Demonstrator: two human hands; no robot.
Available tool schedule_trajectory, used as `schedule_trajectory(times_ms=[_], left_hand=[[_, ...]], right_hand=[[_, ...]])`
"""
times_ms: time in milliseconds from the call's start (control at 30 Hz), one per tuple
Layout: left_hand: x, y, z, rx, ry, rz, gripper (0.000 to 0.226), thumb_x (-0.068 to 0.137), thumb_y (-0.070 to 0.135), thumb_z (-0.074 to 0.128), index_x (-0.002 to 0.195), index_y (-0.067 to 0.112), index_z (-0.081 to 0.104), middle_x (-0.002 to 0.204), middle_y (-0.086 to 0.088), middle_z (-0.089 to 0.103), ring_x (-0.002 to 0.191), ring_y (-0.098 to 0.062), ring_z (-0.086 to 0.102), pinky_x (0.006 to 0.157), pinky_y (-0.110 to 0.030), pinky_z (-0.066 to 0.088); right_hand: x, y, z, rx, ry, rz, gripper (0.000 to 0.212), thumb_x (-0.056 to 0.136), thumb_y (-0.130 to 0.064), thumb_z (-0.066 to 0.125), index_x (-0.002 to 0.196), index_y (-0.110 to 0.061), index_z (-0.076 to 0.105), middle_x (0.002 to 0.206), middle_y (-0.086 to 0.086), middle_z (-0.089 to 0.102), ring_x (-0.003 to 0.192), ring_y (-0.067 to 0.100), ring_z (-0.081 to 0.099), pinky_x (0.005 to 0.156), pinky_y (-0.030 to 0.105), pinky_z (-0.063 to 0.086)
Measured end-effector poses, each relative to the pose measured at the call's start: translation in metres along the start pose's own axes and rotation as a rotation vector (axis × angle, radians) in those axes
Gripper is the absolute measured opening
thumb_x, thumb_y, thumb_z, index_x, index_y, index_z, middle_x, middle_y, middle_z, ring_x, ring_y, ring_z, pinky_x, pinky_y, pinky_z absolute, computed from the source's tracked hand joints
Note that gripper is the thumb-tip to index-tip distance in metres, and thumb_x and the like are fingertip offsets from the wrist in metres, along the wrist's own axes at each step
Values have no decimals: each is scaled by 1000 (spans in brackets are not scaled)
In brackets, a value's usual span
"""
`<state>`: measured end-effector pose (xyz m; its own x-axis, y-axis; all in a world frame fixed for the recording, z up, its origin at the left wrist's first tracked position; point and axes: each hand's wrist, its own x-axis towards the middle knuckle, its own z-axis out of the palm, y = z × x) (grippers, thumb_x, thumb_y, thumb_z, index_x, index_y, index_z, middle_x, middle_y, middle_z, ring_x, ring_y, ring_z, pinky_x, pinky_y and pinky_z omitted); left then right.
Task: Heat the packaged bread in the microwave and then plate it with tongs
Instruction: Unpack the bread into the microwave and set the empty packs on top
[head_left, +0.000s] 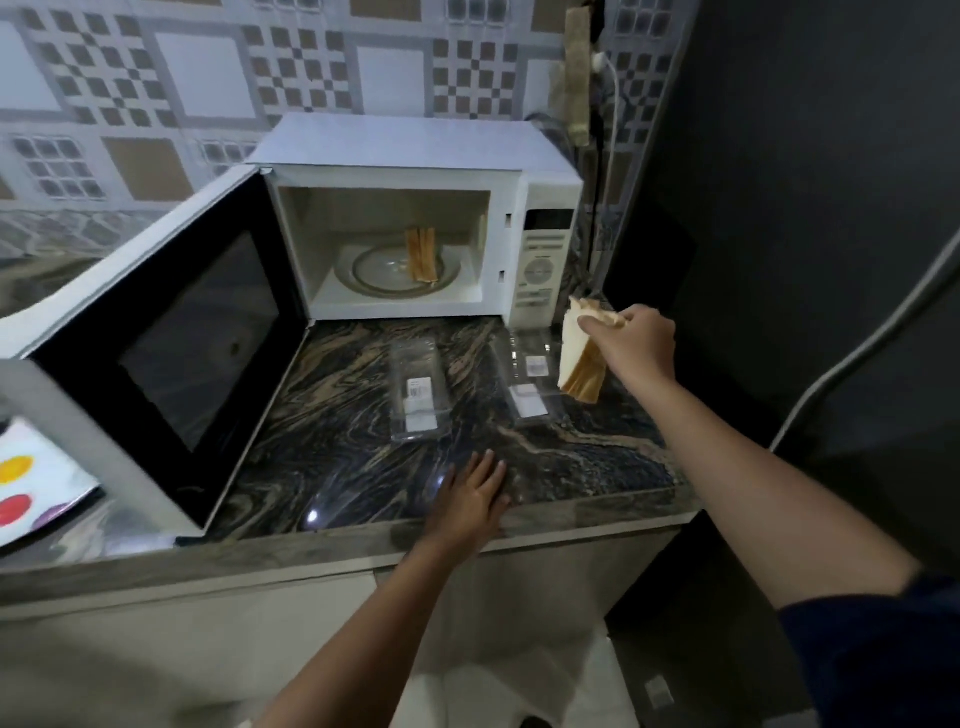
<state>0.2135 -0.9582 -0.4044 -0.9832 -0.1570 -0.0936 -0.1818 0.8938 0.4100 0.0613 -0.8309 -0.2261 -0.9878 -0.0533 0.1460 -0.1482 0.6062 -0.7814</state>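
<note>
Soft, light bread slices (579, 358) are hanging below the right hand (631, 345), its fingers (589, 326) pinching their top edge; squeezing risks tearing. Left hand (470, 499) is lying open on the tabletop (343, 415).

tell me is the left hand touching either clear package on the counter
Apart. The head view shows bare counter between the left hand and both clear packages.

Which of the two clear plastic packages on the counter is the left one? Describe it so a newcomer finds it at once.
Start at the open white microwave; on the dark marbled counter before it lie two empty clear packages. The left package sits alone below the cavity, while the right package lies under the bread slices in the right hand.
</note>
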Motion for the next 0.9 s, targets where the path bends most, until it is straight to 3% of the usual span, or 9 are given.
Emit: schedule_trajectory(times_ms=[67,200,267,367,500,633,733,900], left_hand=[[-15,-14,-4,16,1,2,54,101,39,24,150,20,13,160,2,2,147,-18,-3,118,-38,-2],[-41,-47,-14,98,64,-50,53,102,37,24,150,19,13,160,1,5,147,-15,-1,118,-37,1],[-53,-62,-18,65,97,-101,53,102,38,23,150,21,12,160,4,4,147,-13,-2,118,-36,-1],[-65,-84,-27,27,177,-192,54,101,42,24,150,22,13,159,3,4,147,-12,-2,118,-34,-3],[-62,-112,-37,9,233,-349,60,98,49,23,150,21,10,160,1,0,147,-13,-5,117,-31,-6],[-37,-131,-47,53,236,-417,78,82,61,0,150,24,8,160,2,-1,147,-14,-6,117,-33,-6],[-8,-147,-60,56,218,-446,68,88,52,7,151,24,6,160,2,-2,147,-14,-7,118,-35,-6],[52,-173,-85,69,187,-441,57,100,43,23,151,23,7,160,-1,-1,147,-15,-5,118,-33,-6]], right_hand=[[-8,-16,13,18,-4,-48,37,74,-40,70,85,-5,65,83,9,63,75,23,62,64,34,51],[-22,-47,41,44,-44,-108,30,75,-37,70,75,-10,58,73,4,57,67,19,54,43,23,33],[-25,-61,58,57,-95,-128,29,76,-38,70,79,-9,63,75,5,58,66,18,53,41,22,30],[-24,-81,83,81,-143,-156,37,74,-41,70,90,-8,68,83,6,63,71,17,56,48,23,33],[-14,-108,116,77,-215,-201,33,72,-40,70,77,-10,61,77,5,60,70,21,57,44,20,30],[10,-131,151,45,-254,-221,41,71,-43,71,86,-5,67,82,7,62,76,24,60,52,24,35],[36,-146,180,18,-274,-239,46,71,-48,70,91,-7,68,92,9,67,83,26,63,59,26,40],[90,-174,225,-86,-292,-237,50,72,-52,69,93,-7,69,90,7,65,80,26,61,64,28,45]])
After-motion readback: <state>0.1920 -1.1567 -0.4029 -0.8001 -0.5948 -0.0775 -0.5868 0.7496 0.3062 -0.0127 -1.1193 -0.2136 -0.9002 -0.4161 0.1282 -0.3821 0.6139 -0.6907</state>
